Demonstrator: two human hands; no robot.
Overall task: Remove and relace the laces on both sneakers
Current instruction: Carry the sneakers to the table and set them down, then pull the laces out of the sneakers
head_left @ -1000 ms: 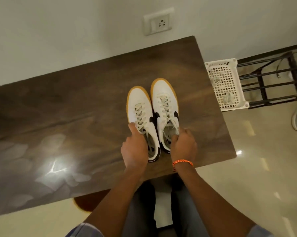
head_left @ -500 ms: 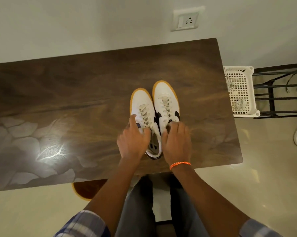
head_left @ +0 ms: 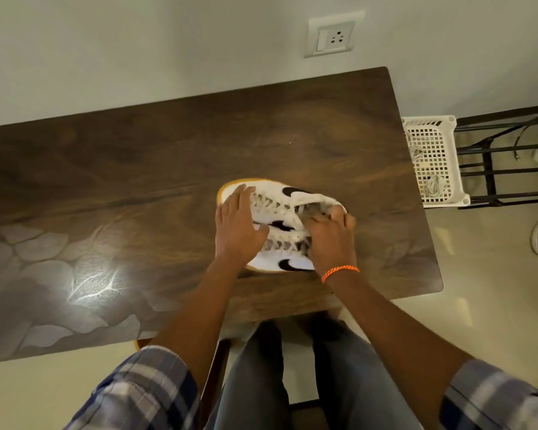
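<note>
Both white leather sneakers with black side marks and gum soles (head_left: 288, 209) lie sideways, still fully laced, on the dark wooden surface (head_left: 137, 181). Left hand (head_left: 238, 228) rests flat across the toes; right hand (head_left: 331, 235) curls around the collars. Unlacing appears unstarted.

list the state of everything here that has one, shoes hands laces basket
far sneaker: on the table, lying crosswise, toe to the left, laced
near sneaker: beside it, toe to the left, laced
left hand: fingers straight, resting flat on the toe ends
right hand: fingers curled on the heel ends
white basket: on the black rack off the table's right end, upright
wall switch: position too small to tell
</note>
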